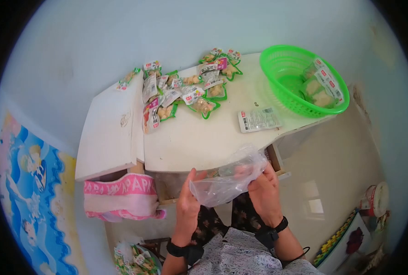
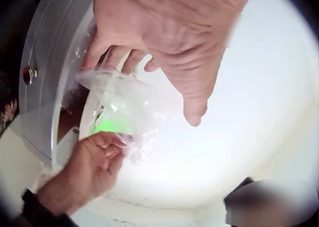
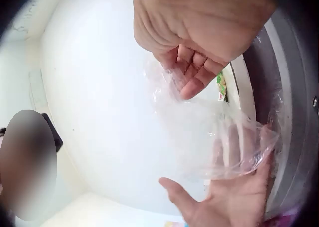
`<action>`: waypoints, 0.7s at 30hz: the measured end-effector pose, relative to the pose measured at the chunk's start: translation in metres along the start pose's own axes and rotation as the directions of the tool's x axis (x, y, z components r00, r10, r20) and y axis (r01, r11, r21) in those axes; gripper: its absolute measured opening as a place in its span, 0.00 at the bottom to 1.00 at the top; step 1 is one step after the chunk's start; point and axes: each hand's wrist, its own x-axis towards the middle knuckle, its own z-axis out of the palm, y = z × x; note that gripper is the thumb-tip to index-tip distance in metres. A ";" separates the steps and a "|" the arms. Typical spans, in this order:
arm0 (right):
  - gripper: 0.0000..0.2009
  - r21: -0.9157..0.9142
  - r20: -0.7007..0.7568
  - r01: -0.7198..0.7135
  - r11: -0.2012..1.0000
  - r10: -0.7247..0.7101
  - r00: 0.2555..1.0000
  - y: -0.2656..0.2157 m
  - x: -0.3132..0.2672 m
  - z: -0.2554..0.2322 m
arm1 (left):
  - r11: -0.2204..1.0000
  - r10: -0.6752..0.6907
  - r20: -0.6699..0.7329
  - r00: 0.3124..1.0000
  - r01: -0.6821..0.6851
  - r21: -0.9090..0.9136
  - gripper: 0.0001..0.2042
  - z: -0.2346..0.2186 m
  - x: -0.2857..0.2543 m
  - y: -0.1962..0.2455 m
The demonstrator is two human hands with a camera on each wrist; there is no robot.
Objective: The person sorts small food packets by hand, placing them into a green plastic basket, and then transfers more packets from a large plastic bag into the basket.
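A clear plastic bag (image 1: 220, 188) spans the space between both hands, just off the table's front edge. The right hand (image 1: 266, 195) pinches its gathered side between thumb and curled fingers. At the other side, the left hand (image 1: 188, 208) has its fingers straight against the bag's mouth and its thumb spread away. Those left fingers (image 3: 233, 147) show through the film in the right wrist view. Nearest on the table lies a single white printed packet (image 1: 259, 120), its back face up.
Several star-shaped snack packets (image 1: 204, 106) lie heaped at the table's back left. A green basket (image 1: 270, 75) holding more packets stands back right. A drawer (image 1: 275, 158) juts out below the tabletop (image 1: 185, 151); a pink-and-white towel (image 1: 121, 201) hangs at the left.
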 end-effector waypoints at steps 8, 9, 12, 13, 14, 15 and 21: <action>0.08 -0.085 0.040 0.031 0.996 -0.027 0.999 0.015 -0.001 -0.023 | 0.852 0.132 -0.098 0.986 -0.063 0.519 0.14 -0.017 -0.002 -0.004; 0.09 -0.106 0.036 0.015 0.994 -0.011 0.999 0.014 -0.001 -0.027 | 0.889 0.194 -0.190 0.963 -0.090 0.448 0.10 -0.013 0.000 -0.003; 0.09 -0.119 -0.091 -0.017 0.993 0.006 0.996 0.006 0.002 -0.032 | 0.940 0.255 -0.349 0.902 -0.146 0.310 0.07 -0.011 0.005 0.012; 0.09 -0.125 -0.073 -0.040 0.991 0.031 0.997 0.004 0.001 -0.035 | 0.947 0.263 -0.380 0.887 -0.162 0.276 0.07 -0.014 0.008 0.019; 0.10 -0.132 -0.055 -0.061 0.989 0.054 0.997 0.002 0.000 -0.040 | 0.946 0.276 -0.366 0.889 -0.182 0.269 0.08 -0.018 0.007 0.022; 0.11 -0.138 -0.039 -0.083 0.987 0.078 0.996 0.001 0.000 -0.040 | 0.937 0.310 -0.352 0.883 -0.223 0.267 0.08 -0.016 0.009 0.023; 0.34 -0.192 0.165 0.041 0.981 -0.009 0.986 -0.030 0.008 -0.034 | 0.909 0.313 -0.221 0.924 -0.223 0.353 0.07 -0.003 0.003 0.032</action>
